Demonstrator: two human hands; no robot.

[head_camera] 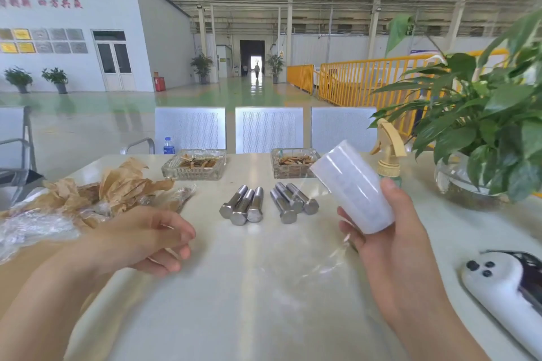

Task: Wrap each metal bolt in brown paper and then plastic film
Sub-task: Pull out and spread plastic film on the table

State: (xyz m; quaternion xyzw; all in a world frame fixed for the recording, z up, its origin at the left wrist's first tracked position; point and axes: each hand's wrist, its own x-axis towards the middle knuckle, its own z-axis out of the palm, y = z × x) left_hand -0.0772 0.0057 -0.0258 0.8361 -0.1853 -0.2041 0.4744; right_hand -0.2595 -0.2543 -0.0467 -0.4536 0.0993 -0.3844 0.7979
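Observation:
Six bare metal bolts lie mid-table in two clusters of three, a left cluster (241, 208) and a right cluster (293, 202). My right hand (390, 234) grips a roll of clear plastic film (352, 190), tilted and held above the table to the right of the bolts. A faint loose sheet of film (322, 261) trails from the roll down toward the table. My left hand (146, 237) hovers near the table's left side, its thumb and fingers curled together on a thin glinting edge of film. Crumpled brown paper (126, 182) is piled at the left.
Crumpled plastic film (32, 228) lies beside the paper. Two glass ashtrays (193, 170) (293, 168) stand behind the bolts. At the right are a spray bottle (388, 155), a potted plant in a glass bowl (451, 182) and a white handheld device (504, 290). Metal chairs (268, 129) line the far edge.

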